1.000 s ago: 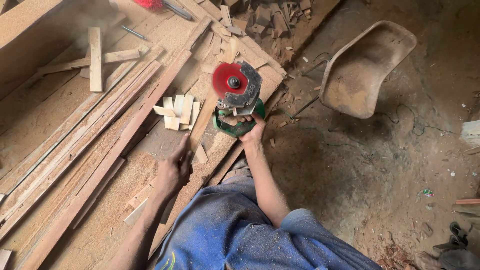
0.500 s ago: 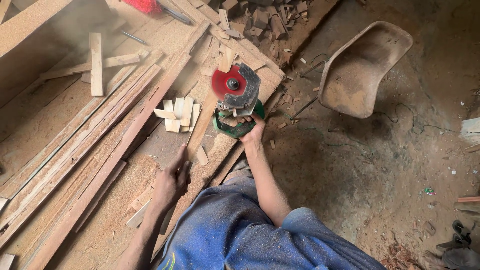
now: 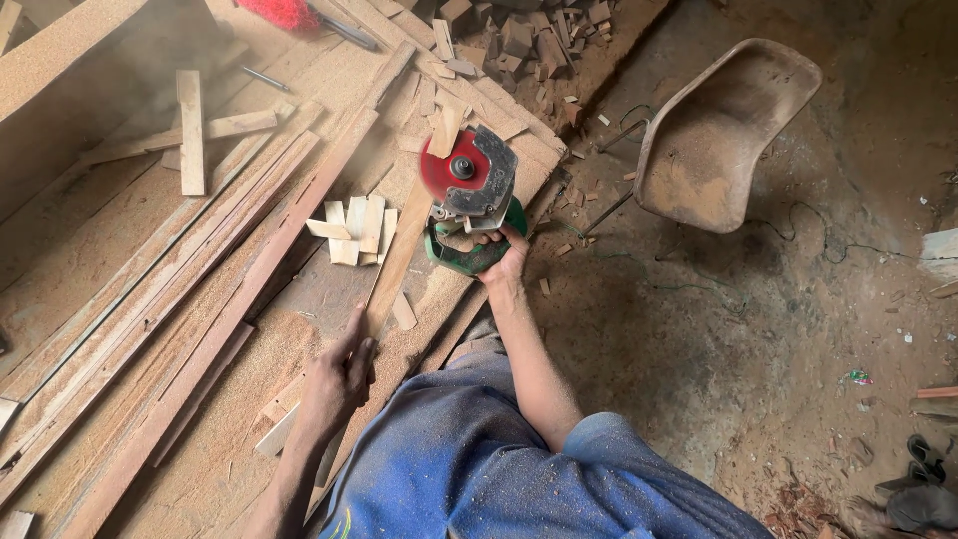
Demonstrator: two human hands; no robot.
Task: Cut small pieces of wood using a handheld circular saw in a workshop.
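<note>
My right hand [image 3: 502,256] grips the green handle of a circular saw [image 3: 467,196] with a red blade, which sits over a narrow wooden strip [image 3: 400,254]. My left hand [image 3: 340,376] presses down on the near end of that strip, fingers pointing along it. A small pile of short cut wood pieces [image 3: 349,230] lies just left of the saw. Sawdust covers the board under the strip.
Long planks and battens [image 3: 190,269] lie side by side on the left. Offcut blocks [image 3: 519,40] are heaped at the top. A dusty plastic chair shell [image 3: 714,140] stands on the dirt floor to the right, with a thin cord nearby.
My left hand has slid slightly nearer along the strip. The saw and my right hand stay at about the same spot.
</note>
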